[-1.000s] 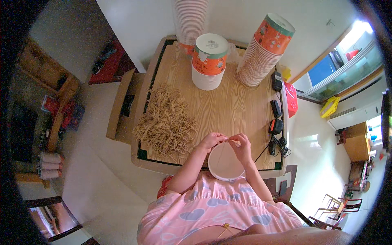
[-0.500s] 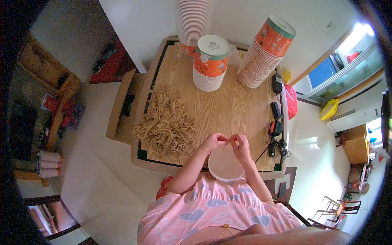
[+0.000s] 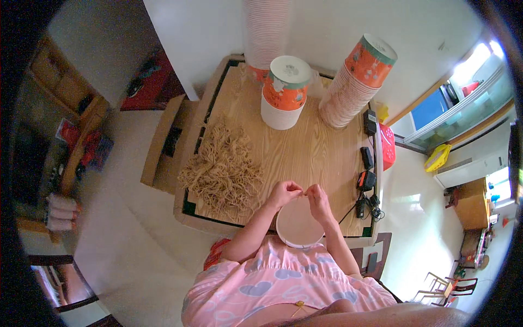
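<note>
Left hand [image 3: 286, 192]: raised over the near edge of the bench [image 3: 294, 152]; fingers drawn into a pinch, apparently on a fine tan strand [image 3: 304, 194].

Right hand [image 3: 317, 199]: just beside the left, fingertips almost meeting; fingers likewise closed, seemingly on the same strand. The strand is too thin to follow; 2 pinches set so near suggest control of a very short length.

Tub [image 3: 300, 223]: 1, pale, round, below the hands and between the forearms, at the bench's near edge against the pink dress [image 3: 289, 272]. Probably lodged there so that neither hand need support it; its underside is hidden.

Twine [image 3: 223, 169]: 1 loose, tangled tan heap, left of the hands, presumably for easy reach.

Tub stacks: 3, towards the wall. Short stack [image 3: 284, 106], centre, and right stack [image 3: 354, 82], tall and slanting in view, are nested bottoms up, likely to save room. Back stack [image 3: 267, 32]: tall, cut off by the upper edge.

Power adapters [image 3: 370, 123]: black, with cables [image 3: 375, 207], along the right edge, seemingly placed aside from the hands.

Carton [image 3: 163, 147]: brown, beside the bench's left edge.
</note>
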The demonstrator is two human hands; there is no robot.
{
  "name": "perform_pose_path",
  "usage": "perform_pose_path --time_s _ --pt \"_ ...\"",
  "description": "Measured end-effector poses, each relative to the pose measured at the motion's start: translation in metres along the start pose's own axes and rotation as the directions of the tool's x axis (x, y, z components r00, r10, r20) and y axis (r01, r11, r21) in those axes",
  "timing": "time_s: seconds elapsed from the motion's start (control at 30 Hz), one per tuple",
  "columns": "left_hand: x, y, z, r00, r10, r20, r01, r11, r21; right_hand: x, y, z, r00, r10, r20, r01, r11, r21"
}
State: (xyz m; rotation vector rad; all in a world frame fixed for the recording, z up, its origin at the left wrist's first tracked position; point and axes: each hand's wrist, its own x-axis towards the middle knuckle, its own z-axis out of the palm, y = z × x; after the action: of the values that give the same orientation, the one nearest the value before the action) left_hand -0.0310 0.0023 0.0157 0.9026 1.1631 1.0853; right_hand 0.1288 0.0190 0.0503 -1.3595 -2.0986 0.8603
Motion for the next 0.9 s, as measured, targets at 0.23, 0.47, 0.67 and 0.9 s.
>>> perform_pose_path --time_s 0.23,0.47,0.67,0.9 --pt "0.006 -0.004 0.000 1.000 0.015 0.025 -0.014 0.999 -0.039 0.007 -0.005 -0.003 0.998 -0.042 0.045 0.042 0.999 -0.007" --pt "0.004 0.004 0.003 0.998 0.020 0.060 -0.022 0.999 0.041 0.017 -0.002 0.001 0.997 -0.083 0.006 0.083 0.996 -0.021" --pt "0.004 0.000 0.001 1.000 -0.017 -0.021 0.015 0.998 -0.058 0.012 0.000 0.005 0.986 0.075 0.148 -0.123 0.929 0.348" --pt "0.006 -0.008 -0.003 0.995 0.041 -0.096 -0.027 0.990 0.140 0.013 -0.003 0.008 0.978 0.124 0.167 -0.182 0.899 0.398"
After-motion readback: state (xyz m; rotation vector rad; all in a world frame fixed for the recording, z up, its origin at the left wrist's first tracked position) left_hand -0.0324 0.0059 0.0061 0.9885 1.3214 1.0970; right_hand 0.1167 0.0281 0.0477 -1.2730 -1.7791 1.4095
